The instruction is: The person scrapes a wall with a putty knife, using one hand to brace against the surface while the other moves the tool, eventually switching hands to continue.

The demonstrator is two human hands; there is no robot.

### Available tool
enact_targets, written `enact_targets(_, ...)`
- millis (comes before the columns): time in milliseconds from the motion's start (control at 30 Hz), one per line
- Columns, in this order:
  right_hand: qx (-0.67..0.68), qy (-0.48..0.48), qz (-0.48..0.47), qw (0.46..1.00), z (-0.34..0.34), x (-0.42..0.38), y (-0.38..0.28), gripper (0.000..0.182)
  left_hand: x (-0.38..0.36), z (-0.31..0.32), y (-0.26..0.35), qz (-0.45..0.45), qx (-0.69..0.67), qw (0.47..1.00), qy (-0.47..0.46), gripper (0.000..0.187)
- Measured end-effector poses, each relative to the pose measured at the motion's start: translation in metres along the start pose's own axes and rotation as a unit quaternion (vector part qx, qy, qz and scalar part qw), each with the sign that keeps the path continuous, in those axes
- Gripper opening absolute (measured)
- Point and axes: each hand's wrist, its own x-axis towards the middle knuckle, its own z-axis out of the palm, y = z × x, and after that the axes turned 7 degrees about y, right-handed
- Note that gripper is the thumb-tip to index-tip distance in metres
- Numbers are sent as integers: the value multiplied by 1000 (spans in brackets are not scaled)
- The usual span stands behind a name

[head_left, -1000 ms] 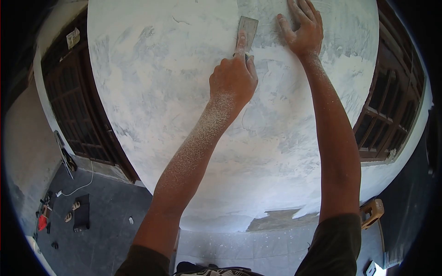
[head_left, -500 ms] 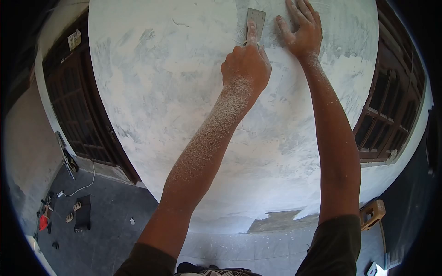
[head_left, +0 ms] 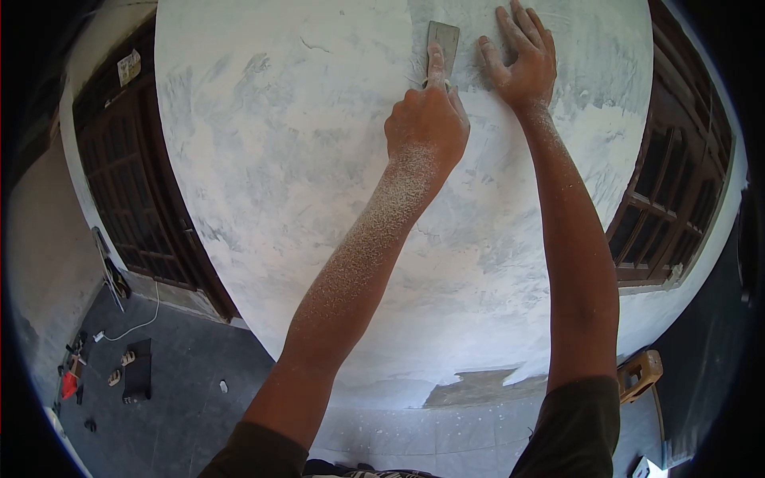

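Wall [head_left: 319, 199]: pale coat with grey smears, upright in front of me. It is the surface that the scraper lies against.
Door [head_left: 131, 199]: dark, at the left of my view.
Window [head_left: 661, 191]: dark-framed, at the right.
Bare patch [head_left: 470, 389]: brownish, low on the wall, well below my hands.
Stool [head_left: 641, 374]: brown, near the foot of the wall, past my right sleeve.
Left forearm [head_left: 351, 255]: coated with pale dust, reaching up and across toward the scraper.
Right hand [head_left: 526, 68]: spread on the wall, fingers upward, grasping nothing. Its place on the wall is unchanged over the last second; I judge that it steadies me.
Left hand [head_left: 428, 123]: clenched round the scraper's handle, most of which my fist hides.
Scraper [head_left: 448, 38]: in my left hand, blade upward, high on the wall, just beside my right thumb but apart from it.
Change: over the last second the scraper has shifted right and slightly up along the wall; over the latest half second it holds nearly the same spot.
Meaning: the gap to my right hand is narrower. I judge that the blade now bears on the grey area by that hand; edge contact I cannot confirm.
Left index finger [head_left: 435, 60]: extended along the blade, apparently pressing it.
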Motion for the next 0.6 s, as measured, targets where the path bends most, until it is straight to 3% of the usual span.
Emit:
enact_targets(100,-17,-1,-1,1000,1,0,1,60,-33,4,-13,-31,8,998,-62,59)
enact_targets(233,-9,8,-6,1000,0,0,2,59,-23,2,-23,-26,4,998,-59,60)
enact_targets(300,-13,9,-11,1000,1,-2,1,58,-5,-2,-22,5,15,1000,2,63)
enact_targets(600,-11,23,-20,999,1,0,3,56,-29,8,-41,-7,-18,1000,-12,61)
